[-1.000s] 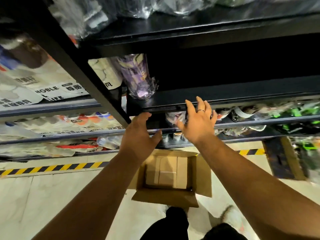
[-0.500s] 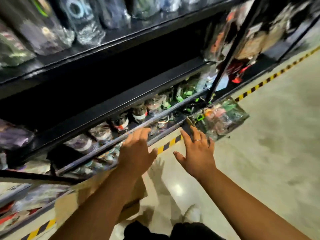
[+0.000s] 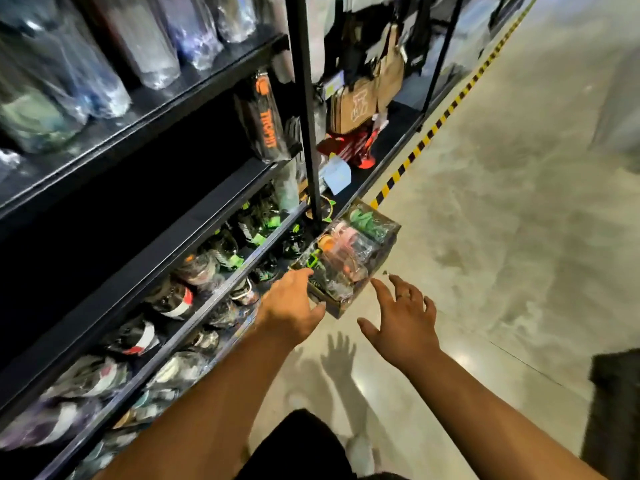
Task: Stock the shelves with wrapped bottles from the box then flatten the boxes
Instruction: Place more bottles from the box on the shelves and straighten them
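A cardboard box (image 3: 346,261) full of plastic-wrapped bottles sits on the floor at the foot of the black shelving (image 3: 145,109). My left hand (image 3: 294,306) reaches out in front of the box's near left corner, fingers relaxed, holding nothing. My right hand (image 3: 403,317) hovers to the right of the box with fingers spread, a ring on one finger, apart from the box. Wrapped bottles (image 3: 194,268) stand in rows on the lower shelf and more wrapped bottles (image 3: 152,53) on the top shelf. The middle shelf is dark.
A black upright post (image 3: 306,109) divides the shelving; bags (image 3: 367,95) and red items (image 3: 353,147) fill the bay beyond. Yellow-black tape (image 3: 426,136) marks the shelf line on the polished concrete floor (image 3: 502,220). A dark object (image 3: 613,410) stands at the right edge.
The view has swung right, away from the emptied open box, along the shelving. Both hands have come down from the shelf edge and now reach toward the full box on the floor.
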Available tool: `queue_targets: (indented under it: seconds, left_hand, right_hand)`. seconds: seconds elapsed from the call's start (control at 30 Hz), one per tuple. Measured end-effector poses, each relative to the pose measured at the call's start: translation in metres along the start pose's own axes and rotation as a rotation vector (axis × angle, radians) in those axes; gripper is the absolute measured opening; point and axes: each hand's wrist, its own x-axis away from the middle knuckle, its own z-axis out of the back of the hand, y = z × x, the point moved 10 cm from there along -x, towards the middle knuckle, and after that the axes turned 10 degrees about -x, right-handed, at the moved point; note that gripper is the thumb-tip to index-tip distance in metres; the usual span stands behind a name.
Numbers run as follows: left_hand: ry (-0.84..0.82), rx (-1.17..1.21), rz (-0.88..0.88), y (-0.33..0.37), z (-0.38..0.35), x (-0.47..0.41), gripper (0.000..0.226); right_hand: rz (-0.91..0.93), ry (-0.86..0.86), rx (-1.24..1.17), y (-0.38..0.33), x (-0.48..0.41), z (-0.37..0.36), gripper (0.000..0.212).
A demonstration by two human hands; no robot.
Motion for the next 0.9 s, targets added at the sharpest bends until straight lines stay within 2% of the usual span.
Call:
queue_targets:
  seconds: [0.17, 0.33, 0.6, 0.8, 0.9]
  left_hand:
    - [-0.091, 0.026, 0.033, 0.003, -0.025, -0.07, 0.063]
    - [-0.211, 0.053, 0.059, -0.013, -0.052, -0.178, 0.068]
    - [-0.346, 0.075, 0.158, -0.045, -0.131, -0.296, 0.066]
    - [-0.512, 0.235, 0.375, -0.077, -0.251, -0.345, 0.074]
    - [-0.528, 0.377, 0.542, -0.095, -0.313, -0.366, 0.086]
  right_hand:
    - [-0.059, -0.035, 0.005, 0.018, -0.072, 0.003, 0.076]
    - [-0.109, -0.067, 0.0, 0.026, -0.174, -0.007, 0.073]
    - [-0.219, -0.155, -0.043, 0.061, -0.318, -0.062, 0.073]
    - [-0.219, -0.234, -0.06, 0.099, -0.418, -0.143, 0.077]
    - [-0.207, -0.263, -0.084, 0.128, -0.469, -0.193, 0.082]
